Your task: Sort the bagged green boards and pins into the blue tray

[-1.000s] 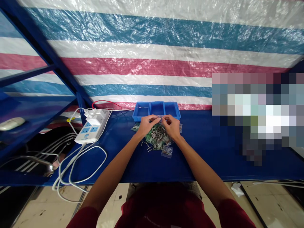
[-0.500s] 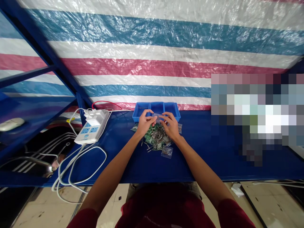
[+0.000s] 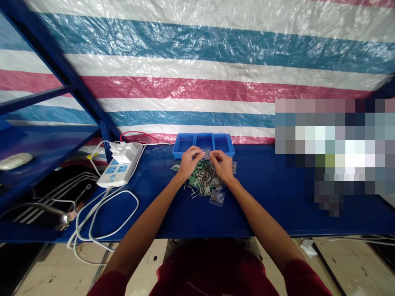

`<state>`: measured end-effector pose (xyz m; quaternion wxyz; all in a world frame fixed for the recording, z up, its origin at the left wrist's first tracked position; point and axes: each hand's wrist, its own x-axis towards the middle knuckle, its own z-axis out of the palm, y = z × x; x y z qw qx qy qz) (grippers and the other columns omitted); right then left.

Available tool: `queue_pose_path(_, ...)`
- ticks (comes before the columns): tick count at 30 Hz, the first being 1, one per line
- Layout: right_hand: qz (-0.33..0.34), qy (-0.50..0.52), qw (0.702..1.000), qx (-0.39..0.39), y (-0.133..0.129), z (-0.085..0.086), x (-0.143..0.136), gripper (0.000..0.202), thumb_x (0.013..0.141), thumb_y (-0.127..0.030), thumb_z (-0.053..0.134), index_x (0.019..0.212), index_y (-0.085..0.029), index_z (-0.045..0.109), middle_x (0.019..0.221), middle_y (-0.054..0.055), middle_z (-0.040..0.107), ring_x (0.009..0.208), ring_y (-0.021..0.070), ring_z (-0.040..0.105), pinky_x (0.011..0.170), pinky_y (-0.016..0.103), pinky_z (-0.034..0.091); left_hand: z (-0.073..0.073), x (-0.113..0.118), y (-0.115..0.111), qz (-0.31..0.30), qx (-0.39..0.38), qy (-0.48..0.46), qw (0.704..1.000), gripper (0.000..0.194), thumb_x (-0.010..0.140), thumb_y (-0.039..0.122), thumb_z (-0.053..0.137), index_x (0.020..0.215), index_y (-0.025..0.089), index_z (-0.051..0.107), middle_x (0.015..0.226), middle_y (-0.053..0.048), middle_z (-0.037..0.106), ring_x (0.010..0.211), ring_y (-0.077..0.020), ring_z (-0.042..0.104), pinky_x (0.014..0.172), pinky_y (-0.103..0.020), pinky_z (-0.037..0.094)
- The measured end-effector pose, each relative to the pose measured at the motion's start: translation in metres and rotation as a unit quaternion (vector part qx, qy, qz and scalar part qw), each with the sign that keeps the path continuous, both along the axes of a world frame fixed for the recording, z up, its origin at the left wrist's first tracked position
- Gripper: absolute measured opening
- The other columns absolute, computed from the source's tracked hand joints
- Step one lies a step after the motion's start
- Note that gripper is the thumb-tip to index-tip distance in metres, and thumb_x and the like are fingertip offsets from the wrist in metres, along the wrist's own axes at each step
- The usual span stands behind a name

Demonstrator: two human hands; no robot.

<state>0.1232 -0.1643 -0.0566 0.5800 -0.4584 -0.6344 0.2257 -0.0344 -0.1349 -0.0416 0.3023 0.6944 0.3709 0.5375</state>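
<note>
Between my two hands is a small clear plastic bag [image 3: 206,153]. My left hand [image 3: 189,163] pinches its left side, and my right hand [image 3: 222,165] pinches its right side. Below them on the blue table lies a pile of metal screws or pins [image 3: 206,176] mixed with green-tinted bags. A small filled clear bag [image 3: 217,198] rests at the pile's lower right, and another bag [image 3: 234,167] lies right of my right hand. Just behind my hands stands a blue tray [image 3: 204,142] with three compartments.
A white power strip [image 3: 117,170] with plugs stands at the left of the table [image 3: 265,193], its white cable [image 3: 135,199] looped toward the front edge. A striped plastic sheet [image 3: 185,88] hangs behind. The right side is pixelated. A white mouse [image 3: 16,161] lies on the left shelf.
The fingers of both my hands have closed in on the bag's edges, where they were more spread before. My hands have shifted slightly; the pile and tray look unchanged.
</note>
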Motion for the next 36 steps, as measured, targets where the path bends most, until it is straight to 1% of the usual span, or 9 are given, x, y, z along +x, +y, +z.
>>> queue_pose_path(3, 0.002, -0.009, 1.000, 0.006, -0.001, 0.000, 0.001, 0.027, 0.093, -0.038, 0.047, 0.102, -0.020, 0.064, 0.078, 0.004, 0.069, 0.055, 0.0137, 0.058, 0.058, 0.028, 0.050, 0.000, 0.002, -0.002, -0.027, -0.046, -0.023, 0.998, 0.037, 0.082, 0.053, 0.063, 0.078, 0.017, 0.067, 0.068, -0.003, 0.065, 0.061, -0.0148, 0.059, 0.059, -0.026, 0.046)
queue_pose_path(6, -0.013, -0.048, 0.997, 0.059, -0.001, 0.001, 0.003, 0.029, 0.095, -0.032, 0.042, 0.113, -0.022, 0.063, 0.100, 0.008, 0.067, 0.068, 0.0146, 0.061, 0.060, 0.029, 0.052, 0.002, 0.003, -0.004, -0.058, -0.091, -0.064, 0.992, 0.039, 0.081, 0.054, 0.064, 0.085, 0.016, 0.065, 0.060, -0.001, 0.064, 0.049, -0.0130, 0.057, 0.051, -0.025, 0.044)
queue_pose_path(10, -0.013, -0.091, 0.990, 0.104, 0.000, 0.002, 0.003, 0.023, 0.094, -0.030, 0.047, 0.105, -0.024, 0.067, 0.111, 0.010, 0.059, 0.078, 0.0162, 0.060, 0.064, 0.031, 0.053, 0.005, 0.003, -0.006, -0.070, -0.120, -0.095, 0.986, 0.040, 0.078, 0.051, 0.070, 0.096, 0.016, 0.061, 0.057, 0.001, 0.063, 0.045, -0.0121, 0.056, 0.048, -0.024, 0.044)
queue_pose_path(13, -0.017, -0.087, 0.992, 0.091, 0.000, 0.002, 0.002, 0.021, 0.093, -0.033, 0.050, 0.093, -0.022, 0.067, 0.108, 0.010, 0.061, 0.082, 0.0175, 0.060, 0.066, 0.032, 0.053, 0.005, 0.002, -0.006, -0.070, -0.110, -0.092, 0.987, 0.041, 0.082, 0.055, 0.063, 0.095, 0.017, 0.063, 0.059, 0.000, 0.061, 0.048, -0.0123, 0.056, 0.050, -0.024, 0.044)
queue_pose_path(15, -0.020, -0.064, 0.996, 0.067, 0.000, 0.003, 0.002, 0.023, 0.093, -0.036, 0.049, 0.089, -0.020, 0.066, 0.098, 0.009, 0.065, 0.081, 0.0182, 0.062, 0.066, 0.031, 0.053, 0.004, 0.000, -0.004, -0.060, -0.080, -0.067, 0.993, 0.042, 0.084, 0.058, 0.058, 0.093, 0.018, 0.067, 0.070, -0.003, 0.063, 0.057, -0.0130, 0.058, 0.053, -0.024, 0.045)
queue_pose_path(19, -0.011, -0.019, 1.000, 0.016, 0.001, 0.002, 0.001, 0.025, 0.089, -0.041, 0.052, 0.088, -0.020, 0.065, 0.076, 0.003, 0.068, 0.065, 0.0166, 0.062, 0.063, 0.030, 0.051, -0.001, -0.002, 0.000, -0.016, -0.003, 0.004, 1.000, 0.033, 0.079, 0.050, 0.068, 0.087, 0.019, 0.070, 0.093, -0.007, 0.064, 0.076, -0.0157, 0.060, 0.062, -0.024, 0.047)
queue_pose_path(25, 0.024, 0.039, 0.999, -0.027, 0.000, 0.002, -0.001, 0.027, 0.085, -0.045, 0.058, 0.089, -0.020, 0.065, 0.068, 0.002, 0.068, 0.055, 0.0158, 0.058, 0.058, 0.030, 0.048, -0.009, -0.001, 0.002, -0.037, -0.043, -0.022, 0.998, 0.027, 0.080, 0.044, 0.067, 0.084, 0.017, 0.066, 0.070, -0.003, 0.067, 0.069, -0.0169, 0.063, 0.070, -0.028, 0.050)
queue_pose_path(30, 0.061, 0.061, 0.994, -0.068, -0.002, 0.004, 0.000, 0.028, 0.081, -0.048, 0.061, 0.080, -0.019, 0.063, 0.055, -0.002, 0.058, 0.049, 0.0136, 0.051, 0.052, 0.027, 0.042, -0.003, 0.000, -0.002, -0.043, -0.060, -0.031, 0.997, 0.025, 0.078, 0.041, 0.069, 0.085, 0.017, 0.065, 0.060, 0.001, 0.062, 0.059, -0.0143, 0.059, 0.062, -0.025, 0.046)
queue_pose_path(36, 0.102, 0.075, 0.989, -0.081, -0.002, 0.004, 0.000, 0.029, 0.082, -0.047, 0.061, 0.074, -0.019, 0.061, 0.056, -0.003, 0.054, 0.051, 0.0122, 0.049, 0.052, 0.025, 0.039, 0.000, 0.001, -0.005, -0.043, -0.064, -0.024, 0.997, 0.023, 0.081, 0.040, 0.066, 0.080, 0.017, 0.067, 0.053, 0.003, 0.055, 0.051, -0.0118, 0.050, 0.055, -0.024, 0.042)
